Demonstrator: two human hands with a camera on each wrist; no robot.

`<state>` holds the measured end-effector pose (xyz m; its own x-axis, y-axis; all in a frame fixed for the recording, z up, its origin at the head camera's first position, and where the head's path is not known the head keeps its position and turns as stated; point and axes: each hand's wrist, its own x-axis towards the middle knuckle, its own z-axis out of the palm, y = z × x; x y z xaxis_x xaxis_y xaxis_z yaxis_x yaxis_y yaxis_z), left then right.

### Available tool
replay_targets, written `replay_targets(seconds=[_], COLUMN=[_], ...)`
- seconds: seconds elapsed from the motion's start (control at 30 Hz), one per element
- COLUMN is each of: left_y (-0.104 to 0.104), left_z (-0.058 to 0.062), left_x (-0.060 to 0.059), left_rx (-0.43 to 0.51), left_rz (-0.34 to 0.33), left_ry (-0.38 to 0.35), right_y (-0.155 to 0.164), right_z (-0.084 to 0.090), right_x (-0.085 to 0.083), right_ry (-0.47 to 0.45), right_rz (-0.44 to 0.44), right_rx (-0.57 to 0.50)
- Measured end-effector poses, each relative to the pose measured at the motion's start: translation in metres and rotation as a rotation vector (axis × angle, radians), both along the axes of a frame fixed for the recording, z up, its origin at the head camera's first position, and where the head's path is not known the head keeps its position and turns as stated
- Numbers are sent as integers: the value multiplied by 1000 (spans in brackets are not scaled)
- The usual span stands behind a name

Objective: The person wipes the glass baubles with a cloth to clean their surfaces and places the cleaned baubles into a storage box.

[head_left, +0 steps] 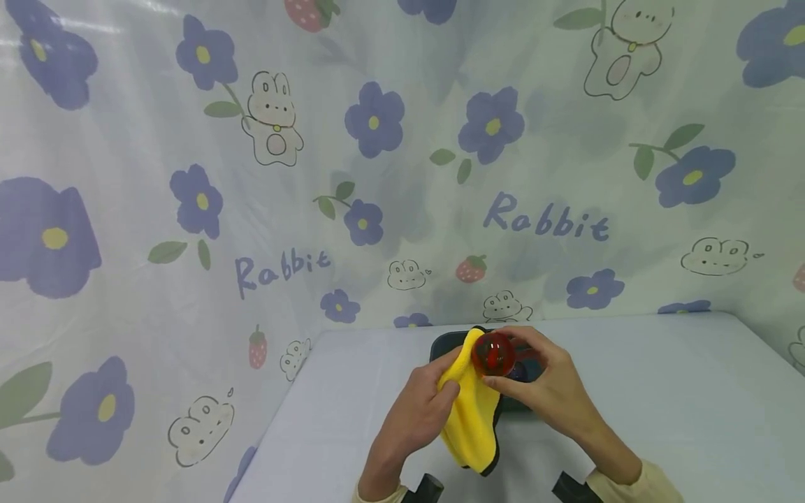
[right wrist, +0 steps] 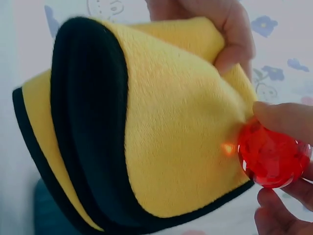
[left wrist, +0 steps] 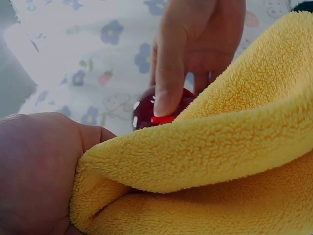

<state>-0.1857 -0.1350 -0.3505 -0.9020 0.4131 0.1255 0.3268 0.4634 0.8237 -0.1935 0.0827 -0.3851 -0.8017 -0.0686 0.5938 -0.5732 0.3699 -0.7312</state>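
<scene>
My right hand [head_left: 553, 381] holds a clear red ball [head_left: 493, 354] between thumb and fingertips, raised over the dark tray. My left hand [head_left: 418, 405] grips a fluffy yellow cloth [head_left: 473, 419] with black edging, which hangs down in folds. The ball [right wrist: 274, 154] is right against the cloth [right wrist: 181, 127] in the right wrist view, and a spot of reddish light falls on the cloth beside it. Seen from the left wrist, the cloth [left wrist: 205, 152] covers the lower part of the ball [left wrist: 146, 110], and my right thumb lies across it.
Behind the hands a dark blue-green tray [head_left: 449, 342] stands on the white table [head_left: 679, 405]. A small dark round thing [head_left: 518, 372] shows in the tray, partly hidden by my right hand. A curtain [head_left: 415, 188] printed with flowers and rabbits hangs behind and to the left.
</scene>
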Motion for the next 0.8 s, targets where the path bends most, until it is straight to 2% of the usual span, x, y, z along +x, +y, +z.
replay_targets(seconds=[0.1, 0.27, 0.63, 0.8], left_y=[1, 3, 3, 4], left_z=[2, 5, 9, 10], left_x=[2, 7, 12, 15], left_rx=[0, -1, 0, 12], left_rz=[8, 30, 94, 99], left_ry=[-15, 5, 48, 80], right_y=[4, 7, 5, 3], right_z=[-1, 0, -4, -8], right_x=[-3, -5, -9, -8], right_ry=[-13, -62, -160, -206], right_rz=[25, 34, -50, -29], right_rx=[-38, -61, 29, 51])
